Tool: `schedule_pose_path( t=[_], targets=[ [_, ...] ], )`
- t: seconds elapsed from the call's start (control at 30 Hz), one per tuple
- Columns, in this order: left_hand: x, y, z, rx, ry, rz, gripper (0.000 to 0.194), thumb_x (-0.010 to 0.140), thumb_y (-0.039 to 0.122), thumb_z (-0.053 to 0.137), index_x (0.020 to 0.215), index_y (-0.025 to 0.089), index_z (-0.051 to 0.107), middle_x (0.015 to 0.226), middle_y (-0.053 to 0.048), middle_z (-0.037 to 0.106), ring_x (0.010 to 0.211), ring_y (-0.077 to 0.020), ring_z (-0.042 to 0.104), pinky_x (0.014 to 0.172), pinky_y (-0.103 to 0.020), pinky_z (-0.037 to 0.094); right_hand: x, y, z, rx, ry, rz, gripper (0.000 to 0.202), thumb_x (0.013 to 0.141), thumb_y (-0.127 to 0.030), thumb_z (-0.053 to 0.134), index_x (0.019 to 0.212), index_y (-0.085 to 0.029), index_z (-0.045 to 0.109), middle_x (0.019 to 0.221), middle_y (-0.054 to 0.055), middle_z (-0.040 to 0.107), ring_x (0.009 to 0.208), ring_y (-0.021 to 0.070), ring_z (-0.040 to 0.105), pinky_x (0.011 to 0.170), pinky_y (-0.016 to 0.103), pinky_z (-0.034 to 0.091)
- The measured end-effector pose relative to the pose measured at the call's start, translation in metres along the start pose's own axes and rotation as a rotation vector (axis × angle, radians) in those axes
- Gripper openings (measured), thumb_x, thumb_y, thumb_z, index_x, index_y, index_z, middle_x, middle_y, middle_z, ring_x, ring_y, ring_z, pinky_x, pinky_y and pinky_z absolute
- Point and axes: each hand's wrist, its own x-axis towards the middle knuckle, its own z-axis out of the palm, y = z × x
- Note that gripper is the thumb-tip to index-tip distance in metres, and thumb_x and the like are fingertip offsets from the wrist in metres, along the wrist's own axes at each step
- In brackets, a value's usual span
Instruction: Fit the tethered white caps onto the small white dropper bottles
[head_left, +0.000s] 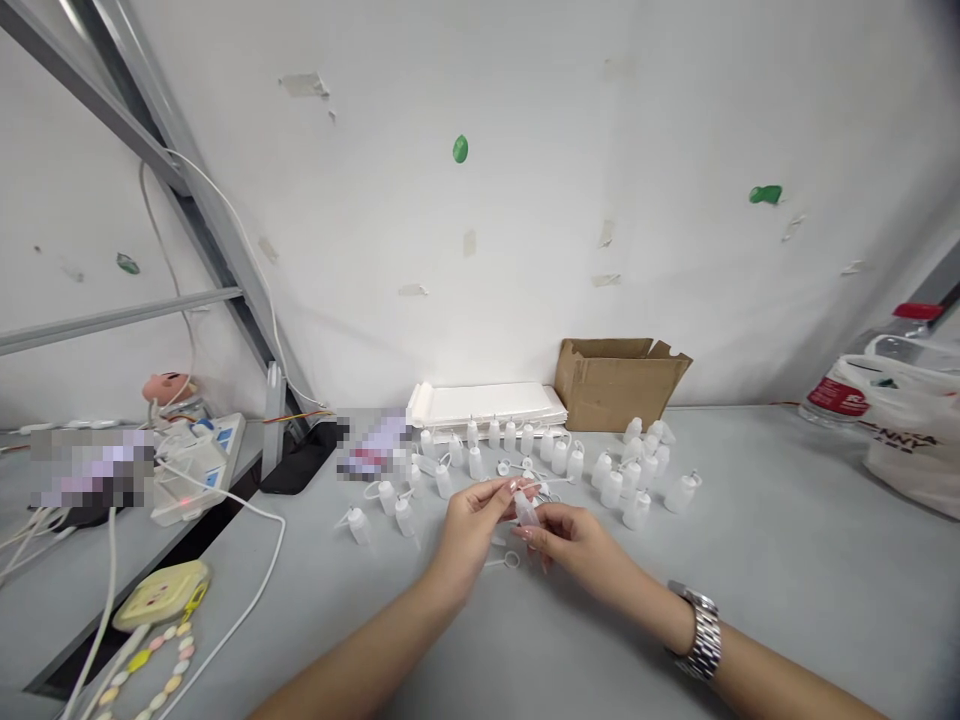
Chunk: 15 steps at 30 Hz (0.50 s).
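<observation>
Between my two hands a small translucent plastic squeeze bottle (526, 510) is held tilted above the table. The fingertips of my left hand (474, 520) pinch together at its top end, partly covering it. Lower down, the thumb and fingers of my right hand (571, 538) close around the bottle's body. A white cap strap with a ring (511, 560) lies on the table just below my hands. Loose white cap pieces (504, 468) lie just beyond my fingers. Several capped bottles (442, 484) stand to the left and behind, and another group (631, 475) stands to the right.
A stack of white foam-like sheets (487, 402) and an open cardboard box (619, 385) sit against the wall. At left are a black phone-like slab (301, 462), a power strip (199, 475), cables and a yellow case (163, 594). A plastic bag (915, 440) and large bottle (834, 390) stand far right.
</observation>
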Motion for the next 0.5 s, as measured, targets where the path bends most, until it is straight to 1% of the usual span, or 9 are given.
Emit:
schedule_pose_path(
  t=[0.17,0.23,0.33,0.4,0.5],
  targets=[
    [-0.0018,0.0025,0.0005,-0.022,-0.043,-0.042,0.034,0.071,0.041,0.066,0.088,0.013,0.072,0.095,-0.012,0.072,0.089,-0.0271,0.065,0.085,-0.037,0.046,-0.0006,-0.0029,-0.0012,-0.036,0.040,0.017,0.032,0.080,-0.043,0.052,0.062,-0.017,0.049,0.054,-0.003,0.047,0.052,0.0108,0.042,0.051,0.024,0.032],
    [-0.0009,0.0033,-0.0001,-0.036,-0.048,-0.064,0.032,0.069,0.039,0.069,0.086,0.013,0.072,0.095,-0.012,0.072,0.091,-0.0269,0.064,0.088,-0.036,0.045,-0.0012,-0.0042,-0.0010,-0.063,0.065,0.013,0.033,0.080,-0.043,0.052,0.059,-0.017,0.047,0.054,-0.004,0.045,0.052,0.0103,0.040,0.050,0.024,0.030],
    [0.0007,0.0030,-0.0006,-0.080,-0.032,-0.082,0.030,0.063,0.034,0.074,0.084,0.013,0.073,0.094,-0.011,0.072,0.097,-0.0261,0.062,0.092,-0.035,0.043,-0.0024,-0.0052,-0.0003,-0.157,0.149,-0.015,0.036,0.080,-0.044,0.053,0.056,-0.018,0.044,0.052,-0.005,0.040,0.051,0.0103,0.037,0.049,0.024,0.028],
    [0.0013,0.0021,-0.0008,-0.110,-0.029,-0.093,0.030,0.062,0.034,0.075,0.083,0.013,0.073,0.093,-0.011,0.073,0.096,-0.0252,0.062,0.093,-0.035,0.042,-0.0035,-0.0049,-0.0001,-0.238,0.211,-0.057,0.034,0.081,-0.043,0.052,0.059,-0.018,0.049,0.055,-0.003,0.044,0.053,0.0117,0.040,0.050,0.024,0.031],
    [0.0008,0.0008,-0.0009,-0.145,-0.028,-0.096,0.030,0.061,0.035,0.076,0.082,0.013,0.073,0.089,-0.011,0.073,0.090,-0.0235,0.064,0.092,-0.035,0.042,-0.0053,-0.0026,-0.0003,-0.359,0.272,-0.167,0.025,0.085,-0.039,0.050,0.075,-0.018,0.060,0.064,0.001,0.055,0.059,0.0145,0.047,0.054,0.026,0.037]
  ],
)
